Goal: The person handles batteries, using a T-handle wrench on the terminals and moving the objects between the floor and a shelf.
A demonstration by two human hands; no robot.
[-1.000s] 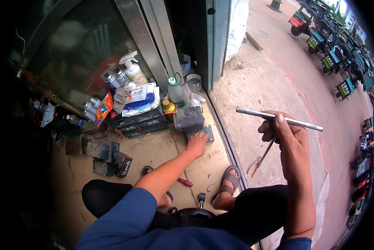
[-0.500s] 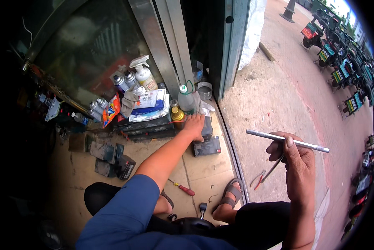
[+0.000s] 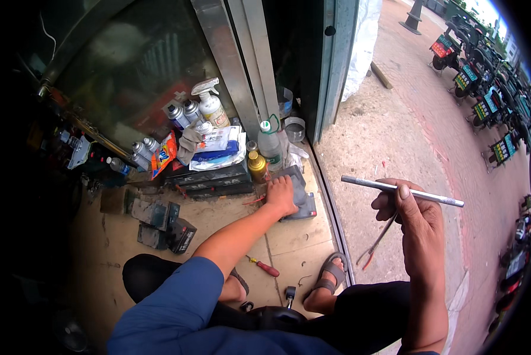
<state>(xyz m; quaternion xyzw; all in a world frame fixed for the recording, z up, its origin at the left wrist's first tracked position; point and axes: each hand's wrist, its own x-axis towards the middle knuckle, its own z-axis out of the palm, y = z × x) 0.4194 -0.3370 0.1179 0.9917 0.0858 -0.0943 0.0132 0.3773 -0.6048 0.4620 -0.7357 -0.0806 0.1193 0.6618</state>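
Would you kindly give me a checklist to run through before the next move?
1. Silver rod secured: ok; the right hand grips it.
2. Firm hold on the dark block: cannot tell; the left hand is against it but hides how it is gripped.
3. Loose tools off the floor tiles: not ok; a red-handled screwdriver lies there.
4. Gold container upright: ok; it stands close to the left hand.
5. Clear bottle capped: ok; its cap is on.
6. Closed footwear: not ok, I'd say; the right sandal is open and strappy.

Tiled floor [image 3: 304,239] beside daylit paving [image 3: 419,112]
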